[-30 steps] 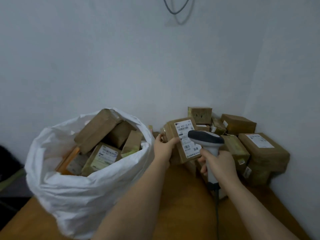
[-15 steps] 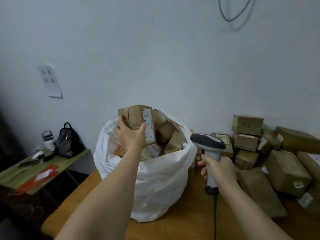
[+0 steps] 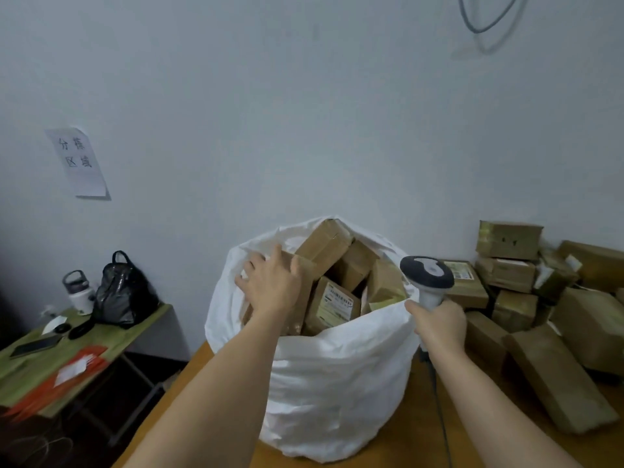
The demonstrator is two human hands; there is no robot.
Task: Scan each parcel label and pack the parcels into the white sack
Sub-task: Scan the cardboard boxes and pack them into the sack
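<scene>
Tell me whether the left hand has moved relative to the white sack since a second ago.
Yes. The left hand went from right of the white sack to over its mouth, resting on a parcel inside.

The sack [image 3: 337, 383] stands on the tabletop [image 3: 405, 444] with parcels [image 3: 337, 265] in it; more parcels [image 3: 540, 315] lie piled to its right, a side table [image 3: 84, 349] stands far left.

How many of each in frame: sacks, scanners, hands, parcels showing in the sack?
Sack: 1
Scanner: 1
Hands: 2 (left hand, right hand)
Parcels showing in the sack: 5, more may be buried
Total: 9
</scene>
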